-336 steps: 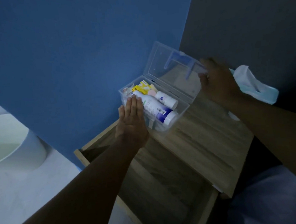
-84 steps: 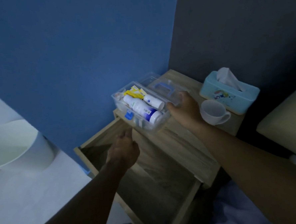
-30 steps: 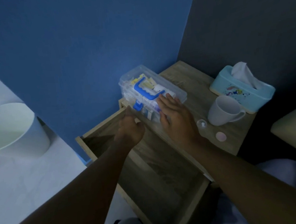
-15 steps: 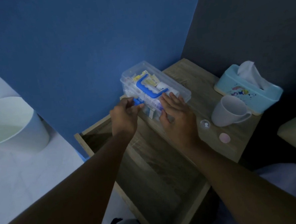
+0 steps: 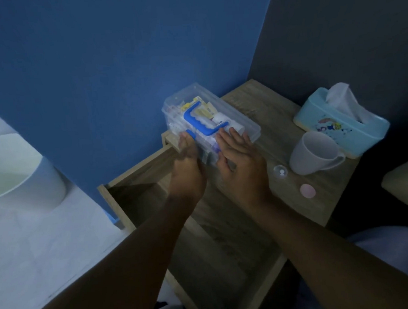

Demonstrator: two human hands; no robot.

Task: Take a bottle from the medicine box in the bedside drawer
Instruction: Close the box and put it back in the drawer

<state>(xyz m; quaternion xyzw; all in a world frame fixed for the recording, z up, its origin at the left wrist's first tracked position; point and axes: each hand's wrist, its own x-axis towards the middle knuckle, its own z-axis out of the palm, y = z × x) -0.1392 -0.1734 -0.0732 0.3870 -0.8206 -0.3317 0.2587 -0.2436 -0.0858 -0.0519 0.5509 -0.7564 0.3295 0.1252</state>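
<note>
The clear medicine box [image 5: 240,120] with a blue handle [image 5: 197,121] stands on the back left corner of the bedside table, lid down, with bottles and packets showing through it. My left hand [image 5: 187,165] pinches the blue latch on the box's front wall. My right hand [image 5: 240,159] lies flat on the lid's near right end, thumb against the front wall. A small clear bottle [image 5: 280,172] and a pink cap [image 5: 307,190] sit on the table top right of my right hand. The wooden drawer [image 5: 128,183] below is pulled out, its inside dark.
A white mug [image 5: 315,156] and a light blue tissue box [image 5: 342,122] stand at the table's right. A white bin [image 5: 15,175] is on the floor at left. A blue wall runs behind; a cushion edge [image 5: 405,185] shows at far right.
The box's lid, open earlier, is down. In the last half second my left fingers slid up onto the blue latch; my right hand stayed on the lid.
</note>
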